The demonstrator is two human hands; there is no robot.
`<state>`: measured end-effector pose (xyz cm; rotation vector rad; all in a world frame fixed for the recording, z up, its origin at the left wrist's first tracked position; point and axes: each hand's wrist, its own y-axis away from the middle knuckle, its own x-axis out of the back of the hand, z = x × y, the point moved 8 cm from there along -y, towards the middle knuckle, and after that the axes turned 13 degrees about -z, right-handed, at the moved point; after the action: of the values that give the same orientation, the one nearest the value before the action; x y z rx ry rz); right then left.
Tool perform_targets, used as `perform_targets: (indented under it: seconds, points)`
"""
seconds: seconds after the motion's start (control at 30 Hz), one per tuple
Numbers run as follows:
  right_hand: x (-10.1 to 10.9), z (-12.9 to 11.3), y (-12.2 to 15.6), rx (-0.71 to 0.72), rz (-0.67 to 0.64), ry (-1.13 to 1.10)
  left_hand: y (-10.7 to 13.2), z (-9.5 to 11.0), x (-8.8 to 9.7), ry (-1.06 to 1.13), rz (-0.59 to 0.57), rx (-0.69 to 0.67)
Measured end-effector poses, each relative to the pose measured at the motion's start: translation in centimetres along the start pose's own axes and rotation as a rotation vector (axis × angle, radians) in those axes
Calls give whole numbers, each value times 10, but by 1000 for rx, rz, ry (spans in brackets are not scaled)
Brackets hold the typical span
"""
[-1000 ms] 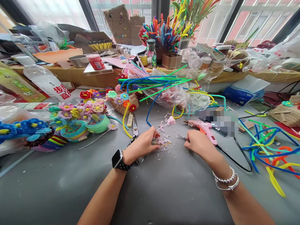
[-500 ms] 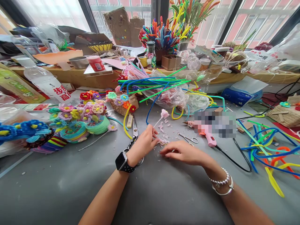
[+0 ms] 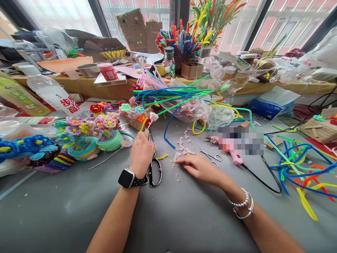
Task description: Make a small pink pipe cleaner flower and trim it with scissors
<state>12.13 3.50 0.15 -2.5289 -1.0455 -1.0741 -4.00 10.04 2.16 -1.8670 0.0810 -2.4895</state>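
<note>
My left hand [image 3: 141,151] holds a thin stem topped with a small pink pipe-cleaner flower [image 3: 153,116], lifted toward the small woven basket of flowers [image 3: 137,119]. Black-handled scissors [image 3: 154,168] lie on the grey table just right of that hand. My right hand [image 3: 198,167] lies flat on the table with fingers stretched, fingertips touching a scatter of pink fuzz clippings [image 3: 182,151]. Small silver scissors [image 3: 212,157] rest just beyond my right hand. A pink glue gun [image 3: 233,154] lies farther right, its black cord trailing off.
Finished pipe-cleaner flower pots [image 3: 86,137] crowd the left. A plastic bag with long green and blue pipe cleaners [image 3: 179,96] sits behind the clippings. Loose blue, yellow and orange pipe cleaners [image 3: 302,168] spread at right. A water bottle [image 3: 50,92] lies at far left.
My left hand has moved left and away with the pink flower, off the pile of clippings and over the black scissors. My right hand left the small scissors and now lies flat by the clippings.
</note>
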Motion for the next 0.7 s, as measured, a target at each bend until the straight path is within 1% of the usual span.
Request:
perform_targets:
  seconds: [0.07,0.1,0.13,0.2,0.27,0.3,0.4,0.43,0.53,0.57,0.6,0.67,0.7]
  points:
    - [7,3,1,-27,85,25,-1,-1,-3,-73,-39,37]
    - [8,4,1,-27,92,6,-2,-2,-3,-87,-56,51]
    - [6,4,1,-17,68,-26,-3,-2,-4,-91,-68,61]
    - [-2,1,-1,26,-30,-88,-5,-1,-4,-93,-76,66]
    - [-8,-3,-3,63,-86,-88,-8,-1,-3,-98,-63,65]
    - [-8,-4,-3,69,-79,-66,-9,-1,-3,-106,-57,67]
    - [-2,0,-4,31,23,-20,-12,-2,-2,-140,-28,77]
    - [-2,2,-5,25,16,-48,-13,-2,-2,-150,-15,76]
    - [-7,6,-7,34,-72,-154,-14,-3,-1,-160,3,84]
    - [-6,7,-7,26,-62,-148,-14,-4,-2,-155,-5,92]
    - [-2,9,-7,6,-18,-119,-15,-5,-3,-148,-15,103]
    - [9,14,-4,-50,112,-60,-15,-7,-3,-130,-30,122]
    - [12,17,-2,-74,149,-63,-15,-8,-3,-118,-32,128]
